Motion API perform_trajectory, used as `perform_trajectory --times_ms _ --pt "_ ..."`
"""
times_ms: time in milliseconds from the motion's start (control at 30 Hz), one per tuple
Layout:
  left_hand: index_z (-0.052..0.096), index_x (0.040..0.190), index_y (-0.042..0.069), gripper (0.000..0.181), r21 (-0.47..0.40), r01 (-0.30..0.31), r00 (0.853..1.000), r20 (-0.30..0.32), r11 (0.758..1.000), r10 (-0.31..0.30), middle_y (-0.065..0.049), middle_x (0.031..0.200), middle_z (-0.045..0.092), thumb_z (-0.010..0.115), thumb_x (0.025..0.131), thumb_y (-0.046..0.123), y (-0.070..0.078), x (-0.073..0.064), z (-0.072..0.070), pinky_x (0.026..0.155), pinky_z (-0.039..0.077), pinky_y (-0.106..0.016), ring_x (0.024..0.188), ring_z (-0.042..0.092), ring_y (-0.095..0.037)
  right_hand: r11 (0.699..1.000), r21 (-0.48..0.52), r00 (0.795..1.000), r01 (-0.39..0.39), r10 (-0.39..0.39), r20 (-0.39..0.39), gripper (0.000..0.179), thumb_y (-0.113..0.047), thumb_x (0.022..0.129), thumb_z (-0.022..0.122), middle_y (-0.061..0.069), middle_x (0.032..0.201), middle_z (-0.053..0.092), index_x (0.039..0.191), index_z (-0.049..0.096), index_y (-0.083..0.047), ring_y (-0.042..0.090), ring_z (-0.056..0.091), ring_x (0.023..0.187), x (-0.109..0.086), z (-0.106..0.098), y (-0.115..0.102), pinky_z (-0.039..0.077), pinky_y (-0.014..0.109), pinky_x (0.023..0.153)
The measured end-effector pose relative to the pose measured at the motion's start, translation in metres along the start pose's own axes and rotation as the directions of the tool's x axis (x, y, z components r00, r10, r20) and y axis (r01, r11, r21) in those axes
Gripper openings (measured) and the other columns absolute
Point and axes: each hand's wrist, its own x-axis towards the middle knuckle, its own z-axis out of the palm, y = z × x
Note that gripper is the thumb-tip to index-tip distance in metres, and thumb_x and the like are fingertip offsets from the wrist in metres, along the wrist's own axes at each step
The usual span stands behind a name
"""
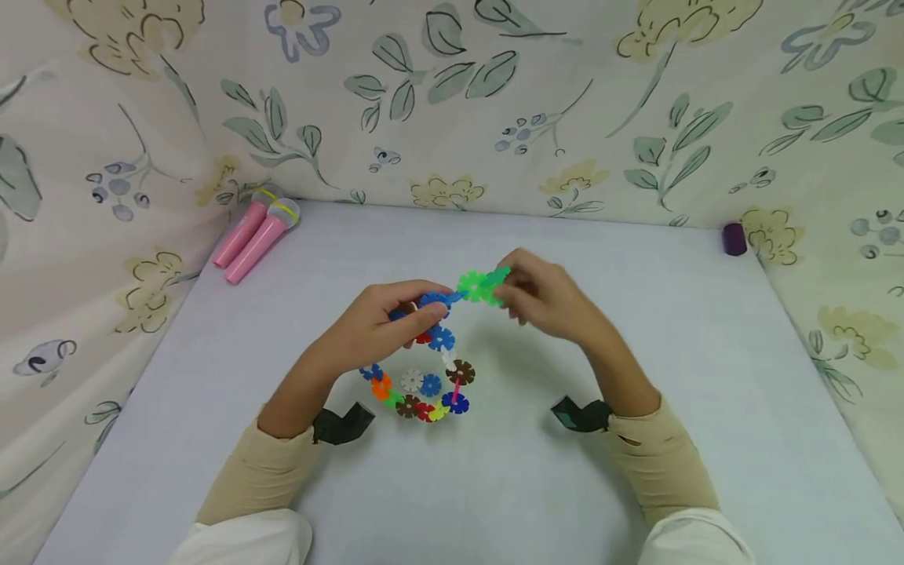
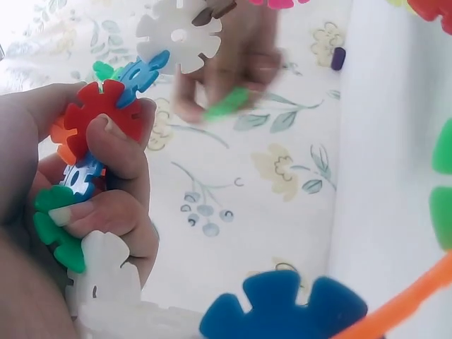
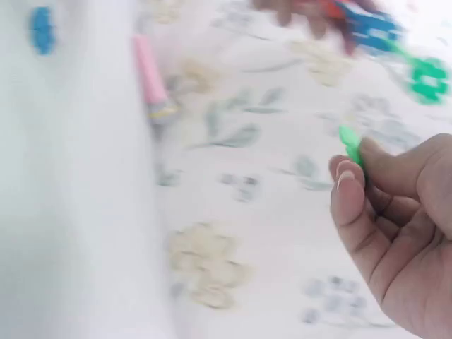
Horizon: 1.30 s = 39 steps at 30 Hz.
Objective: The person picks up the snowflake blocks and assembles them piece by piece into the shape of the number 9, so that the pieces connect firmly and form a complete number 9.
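Note:
My left hand (image 1: 377, 326) grips a chain of flower-shaped plastic discs (image 1: 441, 339) in many colours, slotted edge to edge and hanging in a loop below the palm. Between its thumb and fingers show a red disc (image 2: 104, 120) and its neighbours. From the chain's upper end a bright green disc (image 1: 472, 287) sticks out to the right. Beside that end, my right hand (image 1: 547, 294) pinches a single green disc (image 3: 351, 145) between thumb and fingers. The right wrist view shows a gap between this disc and the chain's green end (image 3: 428, 80).
A white disc (image 1: 412, 381) and a blue disc (image 1: 431, 384) appear inside the hanging loop. Two pink toy microphones (image 1: 260, 239) lie at the table's back left. A dark purple object (image 1: 734, 239) stands at the back right, against the floral cloth (image 1: 452, 141).

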Motion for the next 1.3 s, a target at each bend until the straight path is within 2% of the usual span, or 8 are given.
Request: perform_trajectory --times_ms 33,100,233,600,900,1133,1233,1300 --pt "0.067 0.128 0.009 0.029 0.006 0.006 1.000 -0.004 1.000 -0.006 0.001 0.088 0.067 0.060 0.102 0.019 0.000 0.000 0.000 0.057 0.053 -0.033 0.067 0.060 -0.022 0.998 0.030 0.996 0.049 -0.046 -0.083 0.016 0.010 0.094 0.061 0.006 0.079 0.064 0.107 0.057 0.002 0.017 0.058 0.061 -0.003 -0.009 -0.005 0.052 0.028 0.052" --pt "0.067 0.128 0.010 0.029 0.015 0.015 1.000 -0.010 1.000 -0.015 0.002 0.088 0.067 0.061 0.101 0.020 0.000 0.000 0.000 0.057 0.053 -0.033 0.067 0.060 -0.021 0.989 0.056 0.974 0.134 -0.121 -0.190 0.020 0.017 0.093 0.057 0.010 0.081 0.062 0.109 0.055 0.007 0.019 0.057 0.062 -0.009 -0.023 -0.014 0.051 0.027 0.054" --pt "0.067 0.128 0.010 0.030 0.018 0.028 1.000 -0.010 0.999 -0.028 0.001 0.089 0.067 0.061 0.101 0.021 -0.001 0.000 0.000 0.057 0.053 -0.033 0.068 0.060 -0.018 0.976 0.019 0.940 0.217 -0.204 -0.272 0.023 0.022 0.090 0.055 0.012 0.083 0.061 0.111 0.054 0.012 0.017 0.056 0.065 -0.017 -0.032 -0.029 0.049 0.024 0.056" --pt "0.067 0.129 0.012 0.031 0.039 0.059 0.998 0.001 0.997 -0.060 0.003 0.088 0.069 0.062 0.101 0.025 0.000 0.000 0.002 0.058 0.054 -0.035 0.073 0.063 -0.025 0.953 -0.161 0.901 0.257 -0.296 -0.316 0.024 0.021 0.088 0.059 0.009 0.087 0.061 0.108 0.061 0.010 0.014 0.053 0.069 -0.018 -0.026 -0.041 0.045 0.019 0.060" --pt "0.068 0.130 0.012 0.033 0.063 0.078 0.997 -0.001 0.995 -0.078 0.000 0.093 0.069 0.065 0.099 0.024 0.003 0.000 0.003 0.061 0.056 -0.036 0.078 0.062 -0.020 0.927 -0.278 0.900 0.250 -0.328 -0.286 0.024 0.018 0.088 0.063 0.006 0.087 0.064 0.108 0.064 0.006 0.012 0.053 0.070 -0.017 -0.022 -0.041 0.046 0.019 0.066" --pt "0.068 0.131 0.012 0.034 0.066 0.097 0.995 -0.010 0.993 -0.097 0.000 0.088 0.068 0.066 0.099 0.023 0.003 -0.002 0.000 0.058 0.053 -0.033 0.071 0.061 -0.020 0.943 -0.190 0.890 0.274 -0.324 -0.320 0.021 0.018 0.089 0.061 0.009 0.084 0.064 0.107 0.063 0.008 0.014 0.055 0.065 -0.012 -0.012 -0.038 0.047 0.018 0.060" --pt "0.069 0.129 0.011 0.032 0.065 0.076 0.997 -0.034 0.995 -0.074 0.002 0.085 0.068 0.066 0.099 0.021 0.004 -0.001 -0.002 0.054 0.049 -0.032 0.069 0.060 -0.020 0.942 -0.097 0.876 0.320 -0.334 -0.349 0.018 0.003 0.097 0.061 0.010 0.081 0.066 0.113 0.061 0.010 0.014 0.058 0.062 -0.009 -0.010 -0.033 0.049 0.020 0.058" --pt "0.069 0.129 0.011 0.031 0.048 0.053 0.998 -0.035 0.997 -0.052 0.002 0.085 0.067 0.065 0.099 0.020 0.005 -0.001 -0.002 0.054 0.049 -0.031 0.068 0.060 -0.022 0.936 0.028 0.867 0.350 -0.313 -0.388 0.032 -0.014 0.103 0.059 0.012 0.080 0.067 0.121 0.058 0.011 0.017 0.061 0.060 -0.005 -0.010 -0.025 0.052 0.023 0.057"
